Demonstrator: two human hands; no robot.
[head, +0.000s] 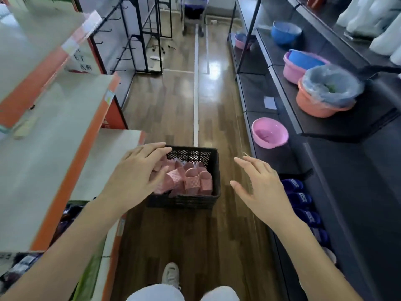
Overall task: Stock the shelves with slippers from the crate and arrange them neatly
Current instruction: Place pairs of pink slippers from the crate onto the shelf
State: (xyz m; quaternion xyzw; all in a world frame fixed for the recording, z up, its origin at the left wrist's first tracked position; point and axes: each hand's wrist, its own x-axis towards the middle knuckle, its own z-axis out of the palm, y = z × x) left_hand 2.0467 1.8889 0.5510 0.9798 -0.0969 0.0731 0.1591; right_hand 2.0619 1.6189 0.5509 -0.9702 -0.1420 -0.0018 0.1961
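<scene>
1. The left hand (138,172) reaches forward, palm down, with its fingers straight and close together and the thumb spread a little to the side. It holds nothing.
2. Its fingers lie over the left rim of the black plastic lattice crate (186,202), above the slippers on that side. I cannot tell whether they touch the rim or the slippers.
3. The right hand (262,187) is spread wide, with its fingers straight and apart and its thumb out. It hangs empty in the air to the right of the crate and touches nothing.
4. The crate stands on the brown wood-plank floor (173,105) in the aisle, between the two hands and ahead of the person's white shoe (171,274).
5. The pink textured plastic slippers (192,180) lie heaped loosely inside the crate, some on edge, filling it to below the rim.
6. To the left stands the white shelving with orange front edges (54,161), its boards blurred.
7. To the right stands the dark metal shelving (336,170). Its bottom level holds a row of blue slippers (300,198) just right of the right hand.
8. Farther along the dark shelving sits a round pink plastic basin (270,132). On the level above is an orange basin lined with a pale plastic bag (312,105).
</scene>
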